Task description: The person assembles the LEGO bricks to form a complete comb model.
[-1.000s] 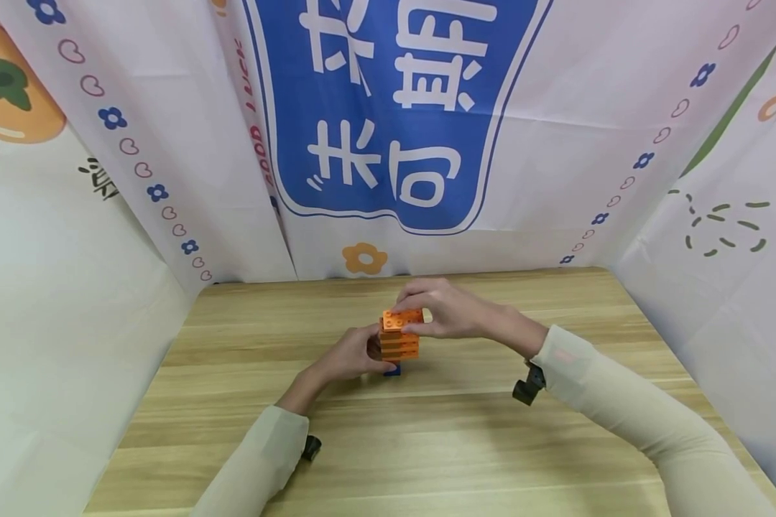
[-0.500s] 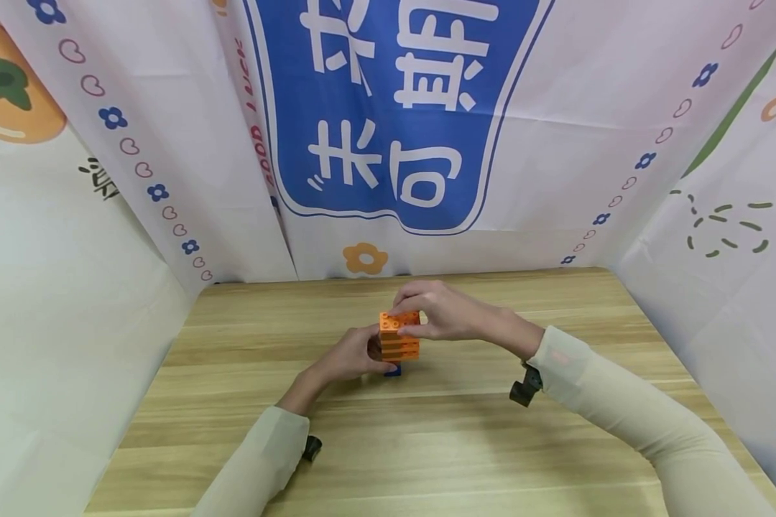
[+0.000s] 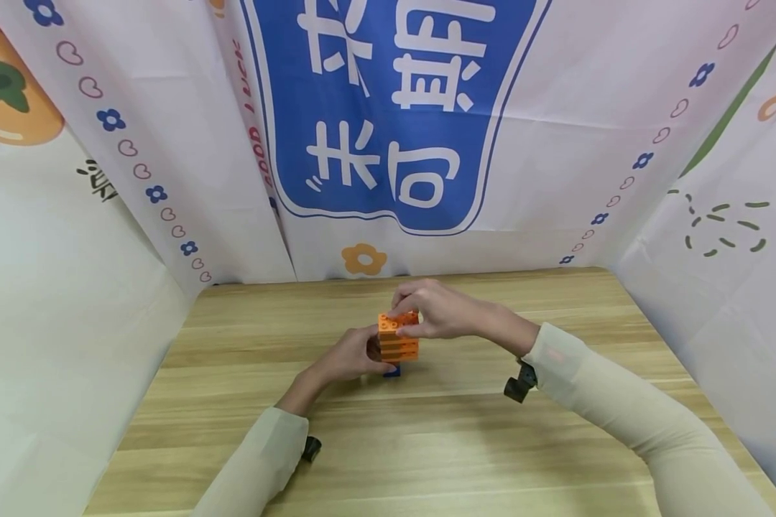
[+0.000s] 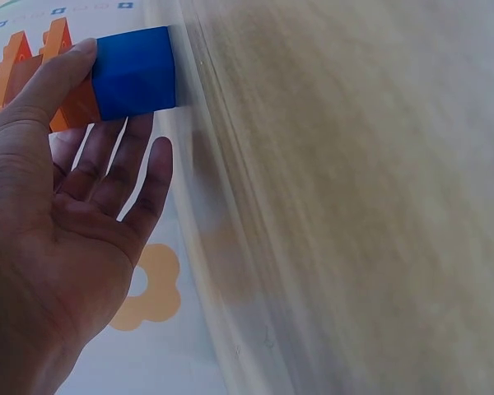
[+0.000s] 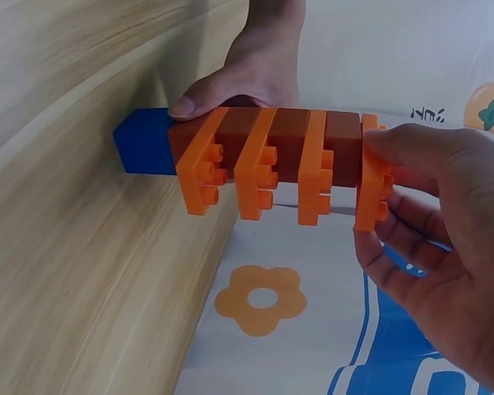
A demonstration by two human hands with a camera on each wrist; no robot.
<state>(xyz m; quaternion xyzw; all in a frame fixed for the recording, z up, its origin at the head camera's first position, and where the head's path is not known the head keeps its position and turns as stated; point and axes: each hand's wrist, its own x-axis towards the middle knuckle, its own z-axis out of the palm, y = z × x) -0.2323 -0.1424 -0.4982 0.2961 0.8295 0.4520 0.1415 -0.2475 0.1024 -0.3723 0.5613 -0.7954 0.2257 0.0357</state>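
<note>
A tower of building blocks (image 3: 397, 352) stands upright on the wooden table. Its base is a blue block (image 5: 142, 141); above it, brown blocks (image 5: 291, 133) alternate with wider orange plates (image 5: 313, 177) whose studs jut out to one side. My left hand (image 3: 349, 355) grips the tower low down, its thumb (image 4: 62, 70) near the joint above the blue block and its fingers behind. At the top, my right hand (image 3: 449, 312) pinches the uppermost orange plate (image 5: 370, 189) between thumb and fingers. That plate lies against the brown block below; whether it is fully pressed on, I cannot tell.
The wooden table (image 3: 491, 445) meets a white cloth backdrop (image 3: 543, 179) just behind the tower. Printed cloth walls also rise at left (image 3: 52, 287) and right (image 3: 718, 301). Dark camera mounts (image 3: 520, 384) sit at both wrists.
My right hand has shifted slightly left with the top orange plate, which now sits more in line with the tower beneath. The left hand has kept its grip in the same place.
</note>
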